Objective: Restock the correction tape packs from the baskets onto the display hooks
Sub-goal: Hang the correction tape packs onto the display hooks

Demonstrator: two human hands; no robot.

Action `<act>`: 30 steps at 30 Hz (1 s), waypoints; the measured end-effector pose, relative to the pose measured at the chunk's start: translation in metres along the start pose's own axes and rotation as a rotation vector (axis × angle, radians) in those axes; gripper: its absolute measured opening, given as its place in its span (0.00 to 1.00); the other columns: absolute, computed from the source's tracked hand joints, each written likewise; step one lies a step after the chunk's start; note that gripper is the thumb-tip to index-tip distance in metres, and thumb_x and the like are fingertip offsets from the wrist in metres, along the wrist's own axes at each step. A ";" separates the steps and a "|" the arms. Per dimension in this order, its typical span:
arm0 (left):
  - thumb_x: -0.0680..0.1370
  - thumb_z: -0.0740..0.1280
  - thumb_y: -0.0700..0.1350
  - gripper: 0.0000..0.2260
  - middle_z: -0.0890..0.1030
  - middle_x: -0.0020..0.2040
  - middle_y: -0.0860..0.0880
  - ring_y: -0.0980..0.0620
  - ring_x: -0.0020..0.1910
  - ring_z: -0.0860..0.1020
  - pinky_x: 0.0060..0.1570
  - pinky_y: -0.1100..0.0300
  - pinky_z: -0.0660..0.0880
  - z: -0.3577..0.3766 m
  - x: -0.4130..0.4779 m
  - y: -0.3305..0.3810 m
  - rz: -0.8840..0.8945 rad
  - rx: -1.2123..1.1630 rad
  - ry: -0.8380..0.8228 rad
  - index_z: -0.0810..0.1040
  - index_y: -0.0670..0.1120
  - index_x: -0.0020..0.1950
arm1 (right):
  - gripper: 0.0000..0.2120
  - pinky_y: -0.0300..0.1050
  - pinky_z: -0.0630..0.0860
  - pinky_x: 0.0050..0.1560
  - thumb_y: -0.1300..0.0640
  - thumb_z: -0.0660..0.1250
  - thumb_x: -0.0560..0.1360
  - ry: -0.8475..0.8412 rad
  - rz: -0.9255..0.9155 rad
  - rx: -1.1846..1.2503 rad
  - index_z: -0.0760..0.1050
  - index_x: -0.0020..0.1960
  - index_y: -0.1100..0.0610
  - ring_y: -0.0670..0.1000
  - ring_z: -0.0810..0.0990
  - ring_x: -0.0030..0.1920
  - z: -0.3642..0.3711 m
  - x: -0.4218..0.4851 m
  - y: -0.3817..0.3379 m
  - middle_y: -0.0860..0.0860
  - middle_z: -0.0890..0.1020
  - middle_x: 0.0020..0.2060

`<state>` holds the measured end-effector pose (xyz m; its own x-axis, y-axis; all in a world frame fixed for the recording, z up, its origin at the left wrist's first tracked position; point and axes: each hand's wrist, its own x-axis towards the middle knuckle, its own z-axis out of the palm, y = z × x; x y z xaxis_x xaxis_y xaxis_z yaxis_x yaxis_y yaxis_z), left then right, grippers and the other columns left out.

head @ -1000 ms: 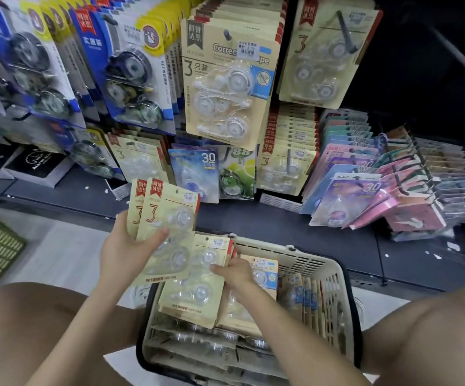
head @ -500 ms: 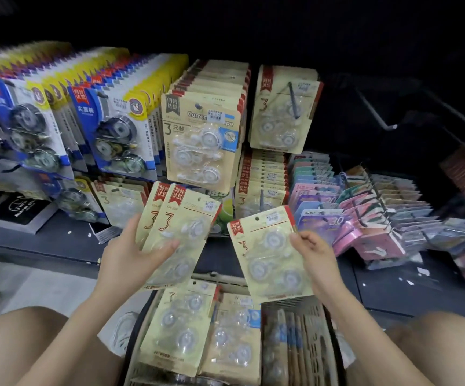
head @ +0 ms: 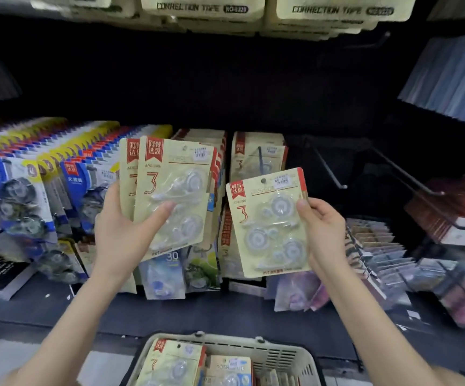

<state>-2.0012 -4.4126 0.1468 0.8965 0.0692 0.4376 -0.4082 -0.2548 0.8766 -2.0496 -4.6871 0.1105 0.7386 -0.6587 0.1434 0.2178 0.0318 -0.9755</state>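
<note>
One cream 3-pc correction tape pack (head: 267, 227) is up in front of the display, roughly upright w/ a slight tilt, red tab top-left, hang hole at the top. R hand (head: 327, 235) grasps it by its right edge, thumb pressed on the front, fingers curled behind.

L hand (head: 119, 235) holds two more cream packs (head: 170, 185), one overlapping the other. Its thumb lies across the front blister and its fingers are clenched round the left side. These sit just left of the single pack, not touching it.

Behind, btwn the two hands, same-type hung packs (head: 273, 151) sit on a display hook (head: 260, 160). Just right of that, metal hooks (head: 328, 171) stick out from the dark back panel.

Far left: rows of blue/yellow packs (head: 16, 185). Lower right: pastel packs (head: 370, 252), blurred.

Bottom centre: beige basket (head: 281, 355) below the dark shelf (head: 225, 313), w/ basket packs (head: 170, 363) lying in it. Top edge: cream boxes (head: 202, 8) marked CORRECTION TAPE.
</note>
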 end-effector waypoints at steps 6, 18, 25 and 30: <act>0.73 0.75 0.43 0.23 0.78 0.54 0.65 0.75 0.51 0.75 0.46 0.81 0.68 0.010 0.013 0.007 0.053 -0.035 -0.008 0.72 0.56 0.63 | 0.04 0.65 0.79 0.56 0.58 0.68 0.79 0.029 0.089 0.065 0.81 0.48 0.57 0.60 0.84 0.51 0.006 0.011 0.011 0.56 0.86 0.46; 0.73 0.75 0.45 0.18 0.80 0.47 0.69 0.75 0.46 0.76 0.48 0.67 0.70 0.019 0.037 0.003 0.001 -0.093 0.016 0.73 0.60 0.56 | 0.07 0.35 0.75 0.37 0.57 0.64 0.81 0.101 0.276 0.207 0.77 0.57 0.56 0.44 0.80 0.44 0.061 0.113 0.031 0.51 0.82 0.52; 0.70 0.75 0.48 0.20 0.79 0.48 0.71 0.70 0.50 0.78 0.50 0.63 0.72 0.020 0.046 -0.001 -0.015 -0.122 0.007 0.72 0.64 0.56 | 0.07 0.38 0.77 0.42 0.57 0.68 0.79 0.129 0.304 0.181 0.78 0.57 0.54 0.46 0.80 0.46 0.063 0.142 0.039 0.51 0.82 0.52; 0.67 0.75 0.52 0.20 0.81 0.49 0.67 0.69 0.49 0.79 0.49 0.63 0.73 0.019 0.045 0.003 -0.028 -0.186 -0.007 0.73 0.62 0.56 | 0.12 0.47 0.75 0.57 0.52 0.69 0.78 0.220 0.161 -0.094 0.76 0.58 0.56 0.50 0.78 0.54 0.055 0.129 0.034 0.51 0.80 0.55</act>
<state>-1.9587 -4.4289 0.1650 0.9088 0.0672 0.4118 -0.4075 -0.0697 0.9106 -1.9112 -4.7296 0.1050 0.6006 -0.7983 -0.0447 0.0409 0.0865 -0.9954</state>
